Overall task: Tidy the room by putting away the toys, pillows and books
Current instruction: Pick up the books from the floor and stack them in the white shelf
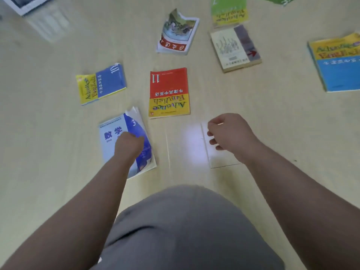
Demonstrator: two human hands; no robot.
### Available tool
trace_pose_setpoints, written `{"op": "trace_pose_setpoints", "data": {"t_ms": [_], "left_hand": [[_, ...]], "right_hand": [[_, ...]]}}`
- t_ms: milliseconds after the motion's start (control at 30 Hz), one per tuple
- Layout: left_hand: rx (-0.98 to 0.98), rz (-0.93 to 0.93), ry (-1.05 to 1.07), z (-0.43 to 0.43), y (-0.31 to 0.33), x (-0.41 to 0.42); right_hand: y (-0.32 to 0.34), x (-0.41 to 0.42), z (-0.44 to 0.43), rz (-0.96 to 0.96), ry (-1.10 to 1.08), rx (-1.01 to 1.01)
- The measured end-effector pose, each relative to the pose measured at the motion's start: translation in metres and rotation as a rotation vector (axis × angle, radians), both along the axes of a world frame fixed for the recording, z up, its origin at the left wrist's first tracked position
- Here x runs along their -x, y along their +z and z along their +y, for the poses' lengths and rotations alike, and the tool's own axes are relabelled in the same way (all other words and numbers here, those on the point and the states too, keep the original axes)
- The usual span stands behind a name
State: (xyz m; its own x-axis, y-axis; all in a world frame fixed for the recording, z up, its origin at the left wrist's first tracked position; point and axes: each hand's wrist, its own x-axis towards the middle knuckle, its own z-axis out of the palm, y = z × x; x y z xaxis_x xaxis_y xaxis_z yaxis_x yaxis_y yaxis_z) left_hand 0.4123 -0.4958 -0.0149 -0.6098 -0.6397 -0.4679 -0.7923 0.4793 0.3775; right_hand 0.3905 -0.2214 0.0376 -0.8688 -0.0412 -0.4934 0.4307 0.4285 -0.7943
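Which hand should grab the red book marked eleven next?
Probably right: the right hand looks empty and sits close to the red book, while the left hand is curled on the blue maths book.

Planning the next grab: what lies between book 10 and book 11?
Nothing: bare floor separates book 10 from book 11, in the head view.

On the floor [48, 152] you have four Advance English textbooks [101, 83] [169, 93] [229, 11] [337, 65], one maths textbook [112, 133], one illustrated book [178, 33] and one cream paperback [231, 47]: seven clear. Add one blurred white book [220, 156], lower centre.
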Motion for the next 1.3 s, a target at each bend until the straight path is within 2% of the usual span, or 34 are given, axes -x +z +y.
{"op": "trace_pose_setpoints", "data": {"t_ms": [100,200,333,467,633,800,867,967,1067,1133,1200,1300], "left_hand": [[0.078,-0.216,0.211,-0.051,-0.05,-0.009],[0.091,-0.362,0.273,-0.074,-0.076,-0.013],[0.136,-0.305,0.321,-0.094,-0.104,-0.005],[0.096,-0.369,0.416,-0.116,-0.109,0.006],[0.133,-0.355,0.378,-0.128,-0.119,-0.008],[0.15,-0.31,0.406,-0.131,-0.127,-0.025],[0.135,-0.32,0.405,-0.133,-0.128,-0.025],[0.11,-0.334,0.416,-0.141,-0.125,-0.026],[0.038,-0.193,0.485,-0.148,-0.121,-0.034],[-0.04,-0.071,0.505,-0.149,-0.114,-0.041],[-0.105,0.018,0.468,-0.146,-0.102,-0.046],[-0.08,0.146,0.316,-0.135,-0.074,-0.051]], "right_hand": [[-0.027,0.026,-0.054,-0.099,0.024,-0.047],[-0.052,0.051,-0.09,-0.157,0.011,-0.092],[-0.092,0.093,-0.122,-0.179,-0.042,-0.191],[-0.121,0.132,-0.152,-0.214,-0.05,-0.345],[-0.147,0.173,-0.195,-0.241,-0.137,-0.541],[-0.172,0.186,-0.216,-0.168,-0.022,-0.813],[-0.175,0.192,-0.221,-0.178,-0.019,-0.827],[-0.176,0.201,-0.226,-0.242,-0.085,-0.711],[-0.177,0.204,-0.225,-0.174,-0.143,-0.499],[-0.17,0.201,-0.223,-0.162,-0.233,-0.255],[-0.153,0.196,-0.22,-0.184,-0.35,0.072],[-0.122,0.184,-0.213,-0.175,-0.434,0.397]]}}
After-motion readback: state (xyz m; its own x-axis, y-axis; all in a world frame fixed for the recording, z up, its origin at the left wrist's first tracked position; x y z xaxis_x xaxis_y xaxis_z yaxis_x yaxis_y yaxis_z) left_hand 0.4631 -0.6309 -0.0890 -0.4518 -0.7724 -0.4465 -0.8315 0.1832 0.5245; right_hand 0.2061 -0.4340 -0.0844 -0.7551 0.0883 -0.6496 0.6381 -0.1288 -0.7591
